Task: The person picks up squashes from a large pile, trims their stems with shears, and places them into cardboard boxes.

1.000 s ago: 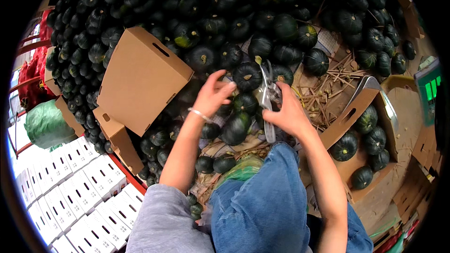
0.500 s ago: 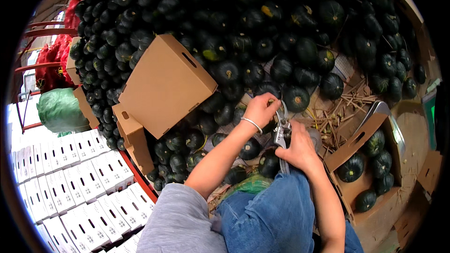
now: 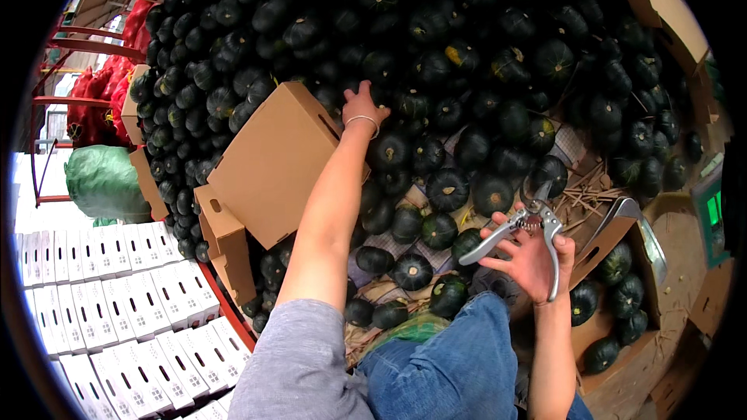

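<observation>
My left hand (image 3: 362,109), a bracelet on its wrist, reaches far forward onto the dark green squash pile (image 3: 436,70), just beyond a closed brown cardboard box (image 3: 268,163). Its fingers are spread over the squashes, with nothing visibly held. My right hand (image 3: 529,260) lies turned palm up, holding silver pruning shears (image 3: 537,219) with handles spread wide and blades pointing forward. Its thumb hooks a handle while other fingers are partly extended. Below the shears are loose squashes (image 3: 412,271) on crumpled sheeting. Cut dry stems (image 3: 583,194) are scattered right of the shears.
An open carton of squashes (image 3: 626,295) stands by my right arm, near a green device with a screen (image 3: 712,210). Rows of white boxes (image 3: 124,311) fill the lower left. Behind them sit a green bag (image 3: 105,183), red mesh sacks (image 3: 101,109) and red racking.
My left hand has left the shears and stretched forward onto the pile. My right hand has turned palm up, and the shears' handles have spread apart. The view has shifted slightly.
</observation>
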Action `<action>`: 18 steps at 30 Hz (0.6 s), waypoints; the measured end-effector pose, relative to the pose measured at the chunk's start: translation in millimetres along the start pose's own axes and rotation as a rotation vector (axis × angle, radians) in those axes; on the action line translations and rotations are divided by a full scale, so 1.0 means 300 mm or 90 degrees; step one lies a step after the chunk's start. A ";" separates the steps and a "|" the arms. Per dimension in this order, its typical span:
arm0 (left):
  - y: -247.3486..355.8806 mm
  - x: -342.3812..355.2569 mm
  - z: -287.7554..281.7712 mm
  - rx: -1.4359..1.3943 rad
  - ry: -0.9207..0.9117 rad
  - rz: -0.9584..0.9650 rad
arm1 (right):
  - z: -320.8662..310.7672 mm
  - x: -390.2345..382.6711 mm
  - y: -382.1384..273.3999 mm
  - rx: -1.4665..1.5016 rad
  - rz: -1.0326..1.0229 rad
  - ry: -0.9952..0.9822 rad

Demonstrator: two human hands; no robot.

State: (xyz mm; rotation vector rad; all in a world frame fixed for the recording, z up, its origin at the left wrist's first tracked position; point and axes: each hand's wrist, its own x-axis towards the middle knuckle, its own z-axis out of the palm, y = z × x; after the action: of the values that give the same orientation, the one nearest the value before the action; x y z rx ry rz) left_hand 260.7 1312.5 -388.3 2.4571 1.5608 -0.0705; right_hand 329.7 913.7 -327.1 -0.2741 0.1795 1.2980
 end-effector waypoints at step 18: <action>0.129 -0.652 -0.017 -1.565 -0.843 -0.148 | 0.228 -0.173 -0.147 -1.087 -0.026 0.248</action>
State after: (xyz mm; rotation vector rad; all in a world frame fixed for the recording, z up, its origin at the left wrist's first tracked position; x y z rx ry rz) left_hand 210.6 1124.3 -345.2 -0.0246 0.2533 0.1136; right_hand 357.1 875.5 -242.7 -1.9518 -0.6701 1.0403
